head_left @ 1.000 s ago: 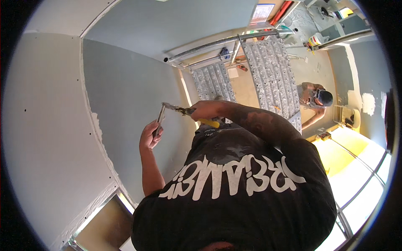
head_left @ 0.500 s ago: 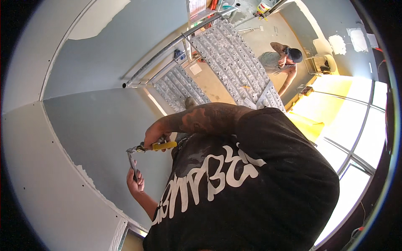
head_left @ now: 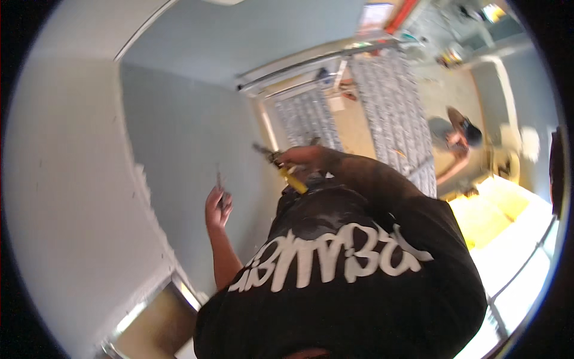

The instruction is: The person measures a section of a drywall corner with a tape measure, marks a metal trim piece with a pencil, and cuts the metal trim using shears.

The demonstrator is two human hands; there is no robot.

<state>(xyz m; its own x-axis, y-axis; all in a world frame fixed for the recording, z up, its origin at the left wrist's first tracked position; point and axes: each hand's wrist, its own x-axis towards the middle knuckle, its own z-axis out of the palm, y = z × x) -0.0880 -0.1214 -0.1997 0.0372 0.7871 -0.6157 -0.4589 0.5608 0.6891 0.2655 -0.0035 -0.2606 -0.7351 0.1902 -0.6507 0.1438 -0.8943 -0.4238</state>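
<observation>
My left hand [head_left: 217,206] is raised in front of the grey wall, its fingers closed around a thin grey metal strip [head_left: 220,181] that points upward. To its right, at chest height, my right hand [head_left: 301,157] grips yellow-handled snips [head_left: 293,179]. Their metal head juts toward the upper left, apart from the strip. Motion blur hides whether the jaws are spread, and the strip's far end fades against the wall.
Perforated metal scaffold planks [head_left: 391,107] lie below, beside a metal guard rail [head_left: 311,67]. Another person [head_left: 459,137] in a dark cap stands on the lower floor at right. White board [head_left: 72,179] lines the left side; bright windows stand at lower right.
The snips have come away from the metal strip, and my two hands have moved apart. The view has swung, so the room sits further right.
</observation>
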